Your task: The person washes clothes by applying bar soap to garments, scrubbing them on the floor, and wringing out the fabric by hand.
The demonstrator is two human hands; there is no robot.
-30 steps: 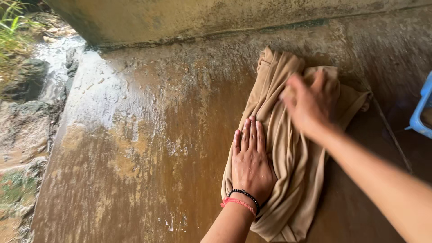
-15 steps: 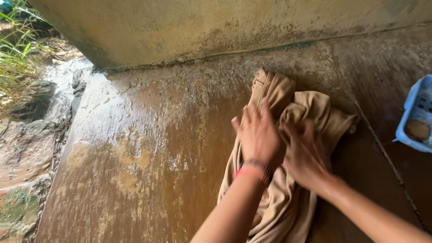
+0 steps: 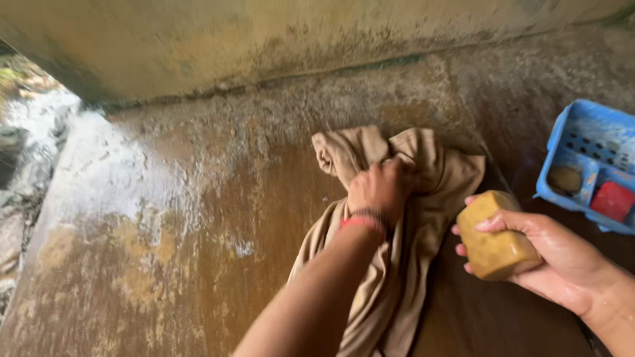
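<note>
An outdoor hand-washing spot: a wet, stained concrete slab (image 3: 165,251) under a weathered wall (image 3: 231,39), wet rocks (image 3: 20,165) at nine o'clock, a blue soap tray (image 3: 592,165) at three.

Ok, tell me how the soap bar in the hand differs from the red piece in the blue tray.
The yellow soap bar is clearly the bigger of the two and gripped in the right hand; the red piece looks small and lies in a compartment of the blue tray. The bar is mustard-coloured, the piece bright red. Both are blocky, with rounded edges.

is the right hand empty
No, the right hand grips a yellowish bar of soap beside the tan cloth.
</note>
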